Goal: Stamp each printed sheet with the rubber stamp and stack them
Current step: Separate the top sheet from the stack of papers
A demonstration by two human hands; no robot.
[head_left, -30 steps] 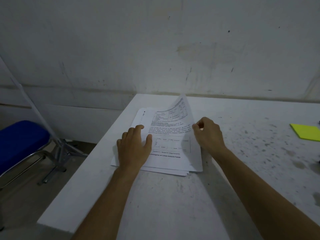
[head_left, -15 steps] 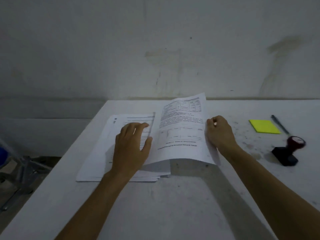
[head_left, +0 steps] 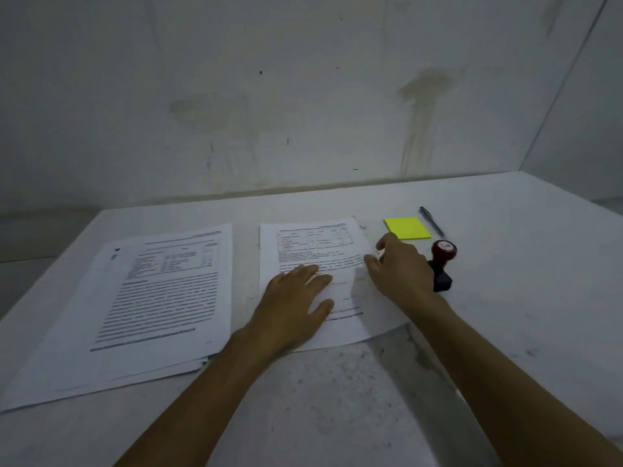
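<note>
- Far left on the desk [head_left: 337, 399] there's the pile of printed sheets [head_left: 141, 308]. It's a bit fanned out at the near edge, so not squared up. The top page is all dense text, too blurry to read.
- Just right of the pile, with a strip of bare desk between, is the single sheet [head_left: 313, 251], lying by itself. Its near right corner looks slightly lifted off the desk, judging by the shadow under it.
- The left hand [head_left: 293, 305] is flat on that sheet, fingers straight and spread, pinning it down. No grip on anything, it's just pressing.
- The right hand [head_left: 401, 267] sits at the sheet's right edge with fingers curled. It looks like it's pinching the paper edge, but honestly I can't tell if it's holding the sheet or letting go; the fingertips blur together.
- Paper is light and floppy and slides on a smooth desk, so I'd say keep one palm on it while stamping and only lift it by an edge or corner.
- The rubber stamp [head_left: 442, 261] stands upright just beyond the right hand, red top and dark base. The knob handle is the obvious place to grab; it's rigid and shouldn't be heavy. The hand hides part of its base.
- Behind it are a yellow sticky pad [head_left: 407, 228] and a pen [head_left: 431, 221].
- I can't see any ink pad, or any stamp mark on either page.
</note>
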